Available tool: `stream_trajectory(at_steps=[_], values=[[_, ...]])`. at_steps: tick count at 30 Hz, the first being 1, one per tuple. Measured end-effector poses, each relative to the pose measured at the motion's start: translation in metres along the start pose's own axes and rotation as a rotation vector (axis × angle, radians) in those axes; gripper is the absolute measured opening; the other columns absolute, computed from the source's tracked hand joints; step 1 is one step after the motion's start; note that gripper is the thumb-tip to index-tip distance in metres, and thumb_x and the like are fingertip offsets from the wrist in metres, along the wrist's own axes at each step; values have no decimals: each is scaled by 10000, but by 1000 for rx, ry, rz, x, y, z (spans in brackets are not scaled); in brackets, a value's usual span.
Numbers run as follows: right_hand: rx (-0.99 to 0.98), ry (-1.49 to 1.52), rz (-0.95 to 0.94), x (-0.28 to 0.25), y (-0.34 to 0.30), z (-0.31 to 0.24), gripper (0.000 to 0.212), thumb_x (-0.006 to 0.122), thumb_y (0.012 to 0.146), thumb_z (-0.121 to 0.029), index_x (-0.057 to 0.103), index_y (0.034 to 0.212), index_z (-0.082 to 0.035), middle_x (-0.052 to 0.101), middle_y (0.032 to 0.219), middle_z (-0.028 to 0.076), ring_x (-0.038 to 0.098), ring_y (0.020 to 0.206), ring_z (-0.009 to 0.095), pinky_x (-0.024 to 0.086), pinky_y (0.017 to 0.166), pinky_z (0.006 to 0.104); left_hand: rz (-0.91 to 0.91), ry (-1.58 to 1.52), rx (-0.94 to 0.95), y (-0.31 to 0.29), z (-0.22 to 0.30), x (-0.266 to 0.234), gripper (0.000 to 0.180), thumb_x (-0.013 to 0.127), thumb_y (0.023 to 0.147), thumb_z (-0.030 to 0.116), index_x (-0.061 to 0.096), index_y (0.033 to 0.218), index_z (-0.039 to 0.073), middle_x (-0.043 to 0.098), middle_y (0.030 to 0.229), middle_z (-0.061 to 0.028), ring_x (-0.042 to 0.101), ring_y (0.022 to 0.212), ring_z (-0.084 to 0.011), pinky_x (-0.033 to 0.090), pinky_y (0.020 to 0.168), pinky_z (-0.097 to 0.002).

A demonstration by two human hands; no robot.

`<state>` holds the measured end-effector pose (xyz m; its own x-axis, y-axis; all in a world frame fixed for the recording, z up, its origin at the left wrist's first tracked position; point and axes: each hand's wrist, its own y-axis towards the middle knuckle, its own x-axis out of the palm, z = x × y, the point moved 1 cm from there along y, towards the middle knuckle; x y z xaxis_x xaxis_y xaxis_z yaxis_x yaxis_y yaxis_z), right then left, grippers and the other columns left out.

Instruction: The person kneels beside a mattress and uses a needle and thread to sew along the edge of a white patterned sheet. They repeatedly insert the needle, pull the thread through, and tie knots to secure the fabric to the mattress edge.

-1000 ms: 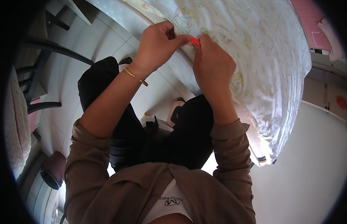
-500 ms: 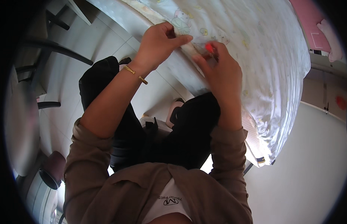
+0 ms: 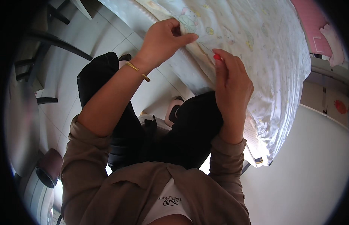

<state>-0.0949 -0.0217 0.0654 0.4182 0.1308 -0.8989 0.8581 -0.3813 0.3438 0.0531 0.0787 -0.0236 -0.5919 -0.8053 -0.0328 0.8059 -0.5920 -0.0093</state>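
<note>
A white quilt [image 3: 253, 75] with pale cartoon prints is spread in front of me, its edge running toward my right knee. My left hand [image 3: 167, 39], with a gold bangle [image 3: 132, 66] at the wrist, pinches the quilt's edge between thumb and curled fingers. To its right, my right hand [image 3: 233, 80] is closed with a small red bead-like thing [image 3: 217, 57] between thumb and forefinger; its exact kind is too small to tell. That hand is just above the cloth, apart from the left. A cream inner layer [image 3: 202, 56] shows along the edge between the hands.
My black-trousered knees [image 3: 193, 120] are beneath the quilt's near edge. Dark furniture legs [image 3: 65, 47] stand at the left on the tiled floor [image 3: 114, 28]. A dark bin [image 3: 50, 167] is at the lower left. Pink bedding [image 3: 313, 26] lies far right.
My right hand has drawn away from the left, to the right and slightly toward me, with the small red thing in it. My left hand keeps its pinch on the quilt's edge.
</note>
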Motion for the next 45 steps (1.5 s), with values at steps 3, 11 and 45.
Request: stream_trajectory(at_steps=[3,11,45], values=[[-46,-88,-6,2,5,-5,78,594,888,-201,646,943,-184,577,753,19,587,606,237,444,515,341,11,-13,28,0,-1,1,332,763,774,278,649,870,-20,627,721,-36,535,618,-94,457,584,-252],[-71,-452,-149,1,18,-13,65,575,869,-164,620,916,-167,599,762,16,609,607,253,465,518,369,23,41,90,4,-12,0,339,763,773,286,653,878,-17,657,737,-68,591,626,-128,494,618,-276],[-87,-254,-47,45,21,0,37,559,863,-179,592,850,-187,641,765,-8,625,635,257,455,516,378,97,270,118,-9,17,5,337,776,737,273,600,732,-15,622,632,-85,555,546,-130,467,545,-275]])
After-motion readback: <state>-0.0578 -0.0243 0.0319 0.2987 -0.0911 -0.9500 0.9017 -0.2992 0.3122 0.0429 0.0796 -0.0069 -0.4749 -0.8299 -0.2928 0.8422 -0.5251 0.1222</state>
